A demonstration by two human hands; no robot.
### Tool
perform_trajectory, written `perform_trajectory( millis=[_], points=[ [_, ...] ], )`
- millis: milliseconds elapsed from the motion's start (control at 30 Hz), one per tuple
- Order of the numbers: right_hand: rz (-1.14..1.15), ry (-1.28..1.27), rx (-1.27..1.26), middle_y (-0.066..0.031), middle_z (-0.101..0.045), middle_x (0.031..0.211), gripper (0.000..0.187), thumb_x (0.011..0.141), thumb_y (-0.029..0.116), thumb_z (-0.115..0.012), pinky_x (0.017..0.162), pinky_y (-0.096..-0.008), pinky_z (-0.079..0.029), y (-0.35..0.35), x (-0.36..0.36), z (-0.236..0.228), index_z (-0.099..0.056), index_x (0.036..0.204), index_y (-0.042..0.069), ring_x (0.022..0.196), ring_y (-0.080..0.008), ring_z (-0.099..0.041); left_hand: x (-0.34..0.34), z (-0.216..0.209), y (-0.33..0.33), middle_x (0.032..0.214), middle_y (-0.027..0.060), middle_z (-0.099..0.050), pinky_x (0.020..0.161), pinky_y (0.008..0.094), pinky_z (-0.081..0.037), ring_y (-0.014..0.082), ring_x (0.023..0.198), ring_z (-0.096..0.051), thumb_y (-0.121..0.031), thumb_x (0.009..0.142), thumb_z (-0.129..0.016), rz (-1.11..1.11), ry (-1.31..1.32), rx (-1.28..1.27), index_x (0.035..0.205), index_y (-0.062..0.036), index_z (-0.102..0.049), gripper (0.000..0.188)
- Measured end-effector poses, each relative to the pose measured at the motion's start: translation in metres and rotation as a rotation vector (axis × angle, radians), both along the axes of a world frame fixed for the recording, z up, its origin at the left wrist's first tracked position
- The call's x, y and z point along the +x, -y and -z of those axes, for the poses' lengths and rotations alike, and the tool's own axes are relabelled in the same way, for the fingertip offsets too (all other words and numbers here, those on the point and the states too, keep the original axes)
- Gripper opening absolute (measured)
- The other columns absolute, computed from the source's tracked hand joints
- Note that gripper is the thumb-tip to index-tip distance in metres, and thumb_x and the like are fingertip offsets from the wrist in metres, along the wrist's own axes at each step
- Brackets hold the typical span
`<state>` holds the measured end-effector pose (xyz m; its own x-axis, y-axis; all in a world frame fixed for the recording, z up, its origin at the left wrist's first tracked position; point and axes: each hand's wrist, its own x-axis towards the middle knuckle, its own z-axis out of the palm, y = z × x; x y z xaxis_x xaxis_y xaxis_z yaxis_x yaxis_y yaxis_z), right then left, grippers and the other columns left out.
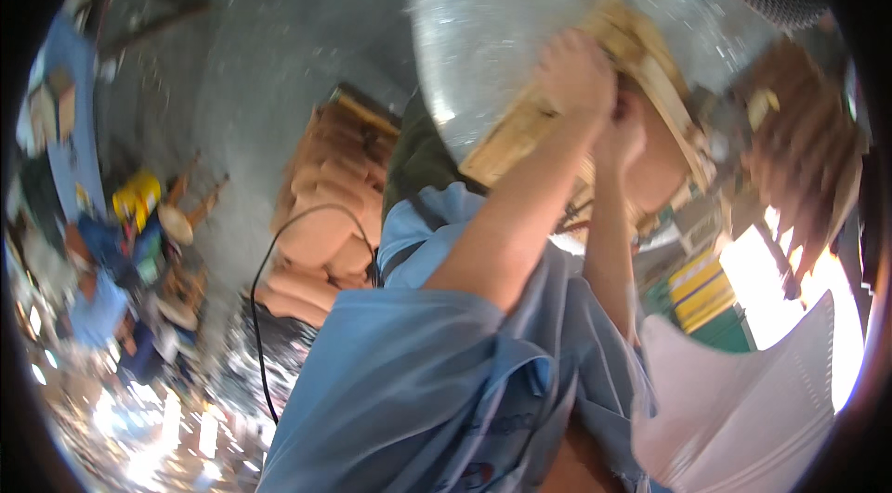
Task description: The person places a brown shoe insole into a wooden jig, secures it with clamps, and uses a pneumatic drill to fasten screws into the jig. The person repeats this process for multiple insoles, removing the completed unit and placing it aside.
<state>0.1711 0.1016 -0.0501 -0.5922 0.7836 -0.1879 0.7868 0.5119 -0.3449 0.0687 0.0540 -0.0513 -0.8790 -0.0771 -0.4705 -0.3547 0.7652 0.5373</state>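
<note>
Where a wooden frame (517,135) lies, upper right, left hand (576,72) and right hand (624,132) are close together
Both blurred: I cannot tell whether either grips

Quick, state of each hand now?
Left hand: at the wooden frame, blurred; grip cannot be told.
Right hand: looks curled; anything held cannot be told.

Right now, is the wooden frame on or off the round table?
On, it appears: the wooden frame lies across the round table, whose shiny top shows beyond.
</note>
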Motion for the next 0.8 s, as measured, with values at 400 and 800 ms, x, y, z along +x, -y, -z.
perform_trajectory(
  millis=[400, 800],
  points=[
    [0.052, -0.04, -0.026, -0.0075, -0.074, 0.121, 0.035, 0.097, 0.038, -0.068, 0.088, -0.0442, -0.055, 0.027, -0.016, -0.009, -0.068, 0.119, 0.011, 0.108, -0.0268, -0.072, 0.007, 0.0, 0.015, 0.117, 0.0098, -0.06, 0.095, 0.0478, -0.04, 0.0292, 0.116, -0.054, -0.027, 0.1, -0.059, -0.118, -0.051, 0.254, 0.115, -0.0108, -0.062, 0.023],
    [0.165, -0.107, 0.029, -0.0081, -0.073, 0.113, 0.03, 0.097, 0.036, -0.068, 0.082, -0.0462, -0.056, 0.026, -0.024, -0.003, -0.068, 0.113, 0.011, 0.103, -0.0286, -0.072, 0.004, -0.006, 0.01, 0.117, 0.0102, -0.064, 0.092, 0.0496, -0.045, 0.0304, 0.113, -0.058, -0.027, 0.1, -0.056, -0.065, -0.18, 0.036, 0.111, -0.0093, -0.064, 0.022]
  ],
)
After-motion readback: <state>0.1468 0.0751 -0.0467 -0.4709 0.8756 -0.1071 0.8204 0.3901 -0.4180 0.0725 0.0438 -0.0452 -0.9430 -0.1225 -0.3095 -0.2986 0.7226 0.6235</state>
